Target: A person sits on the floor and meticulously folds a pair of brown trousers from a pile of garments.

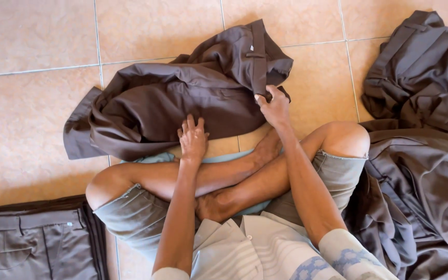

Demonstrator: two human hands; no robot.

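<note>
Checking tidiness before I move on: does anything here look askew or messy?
The brown trousers under both hands lie crumpled and twisted on the tiled floor, unlike the flat folded pair at lower left. A loose heap sprawls at right.

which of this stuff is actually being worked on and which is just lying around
In hand:
- brown trousers, crumpled on the floor in front of the crossed legs
- left hand, pressing flat on them
- right hand, gripping their waistband

Lying about:
- heap of brown garments at the right
- folded trousers, stacked at lower left
- tiled floor
</note>
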